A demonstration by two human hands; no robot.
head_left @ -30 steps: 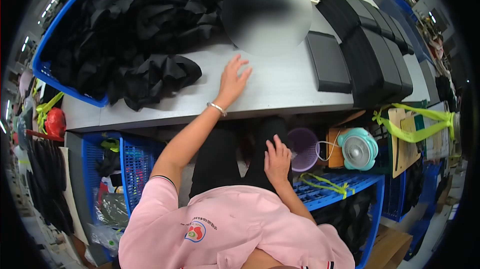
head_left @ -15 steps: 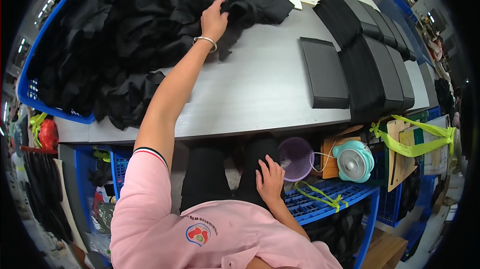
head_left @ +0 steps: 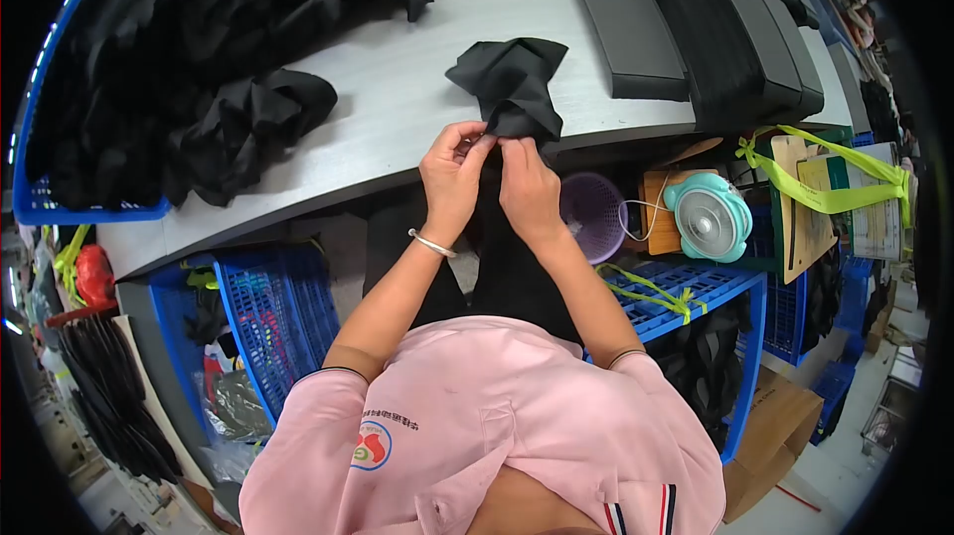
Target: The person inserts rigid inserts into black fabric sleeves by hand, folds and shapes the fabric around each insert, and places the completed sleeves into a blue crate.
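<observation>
A crumpled piece of black fabric (head_left: 514, 83) lies at the front edge of the table, its near end hanging toward me. My left hand (head_left: 455, 165) pinches that near end from the left. Close beside it, my right hand (head_left: 530, 182) grips the same end with bent fingers. Both hands are just over the table edge, nearly touching. A large heap of black fabric pieces (head_left: 248, 33) spreads over the table on the left.
Stacks of flat black panels (head_left: 740, 38) stand at the right of the pale table (head_left: 397, 88), with a smaller pile (head_left: 631, 33) beside them. A blue basket (head_left: 84, 212) holds the heap. Below are a purple bin (head_left: 593, 217), a small turquoise fan (head_left: 709, 219) and blue crates (head_left: 283, 321).
My left hand has come back from the heap to the table edge with a fabric piece. My right hand has risen from my lap to grip it. The view has shifted.
</observation>
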